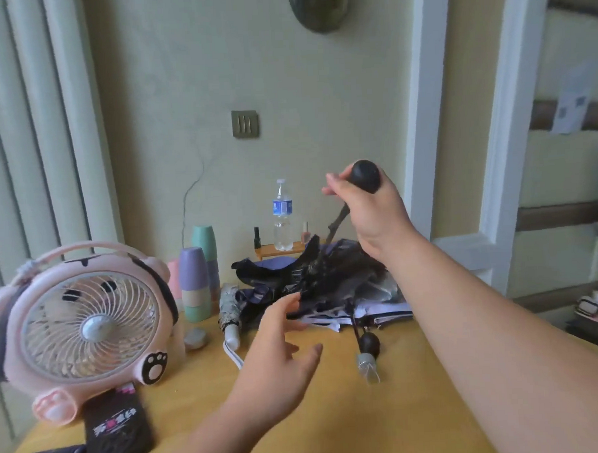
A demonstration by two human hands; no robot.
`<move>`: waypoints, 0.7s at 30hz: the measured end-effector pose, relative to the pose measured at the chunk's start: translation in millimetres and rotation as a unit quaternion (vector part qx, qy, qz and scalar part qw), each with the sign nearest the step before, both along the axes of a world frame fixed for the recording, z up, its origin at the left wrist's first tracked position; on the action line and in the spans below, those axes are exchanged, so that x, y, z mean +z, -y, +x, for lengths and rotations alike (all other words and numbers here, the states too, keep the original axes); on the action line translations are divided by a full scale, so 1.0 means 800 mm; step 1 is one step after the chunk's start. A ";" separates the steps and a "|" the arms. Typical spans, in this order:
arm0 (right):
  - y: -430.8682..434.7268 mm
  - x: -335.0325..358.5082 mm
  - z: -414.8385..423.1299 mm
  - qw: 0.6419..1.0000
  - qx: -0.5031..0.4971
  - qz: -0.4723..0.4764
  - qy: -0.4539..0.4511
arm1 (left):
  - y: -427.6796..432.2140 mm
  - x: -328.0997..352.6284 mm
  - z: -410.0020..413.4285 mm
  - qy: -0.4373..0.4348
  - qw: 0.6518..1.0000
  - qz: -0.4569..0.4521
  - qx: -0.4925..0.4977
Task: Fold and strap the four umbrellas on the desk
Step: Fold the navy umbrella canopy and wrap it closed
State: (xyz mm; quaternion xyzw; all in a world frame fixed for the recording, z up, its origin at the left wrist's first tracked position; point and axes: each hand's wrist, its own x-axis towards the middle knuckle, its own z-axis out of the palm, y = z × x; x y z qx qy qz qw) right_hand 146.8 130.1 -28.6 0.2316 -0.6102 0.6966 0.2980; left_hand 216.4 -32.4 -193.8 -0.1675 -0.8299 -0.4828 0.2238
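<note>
Watching through the head camera, I see the right hand (pixel 369 216) curled tight around the round black handle (pixel 365 175) of one umbrella, raised well above the desk (pixel 333 413). From this grip the thin shaft (pixel 338 221) slants down and to the left into the dark canopy (pixel 327 273). The canopy hangs loose and crumpled below the hand and rests on a heap of purple and white umbrella cloth (pixel 380 311). The left hand (pixel 279 357) holds nothing. Its fingers are spread and straight, with the fingertips (pixel 292 300) at the near edge of the dark canopy; I cannot tell if they touch it. Just left of the heap lies a rolled grey umbrella (pixel 229 308) with a white handle. In front of the heap, a black knob handle (pixel 368 343) and a clear handle (pixel 368 363) lie on the desk between the two arms.
</note>
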 end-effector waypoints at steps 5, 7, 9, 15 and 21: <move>0.029 0.125 -0.007 0.995 0.020 0.005 -0.101 | 0.009 0.149 -0.025 -0.090 0.992 0.085 -0.010; 0.041 0.163 0.000 0.991 0.009 0.008 -0.133 | 0.009 0.227 -0.028 -0.141 0.982 0.126 -0.021; 0.051 0.193 0.007 0.989 0.001 -0.002 -0.147 | 0.009 0.298 -0.024 -0.175 0.972 0.152 -0.046; 0.065 0.216 0.013 0.991 0.078 0.036 -0.103 | 0.003 0.403 -0.022 -0.167 0.962 0.192 -0.097; 0.069 0.208 0.004 0.990 0.067 0.093 -0.088 | 0.005 0.408 -0.041 -0.153 0.969 0.164 -0.108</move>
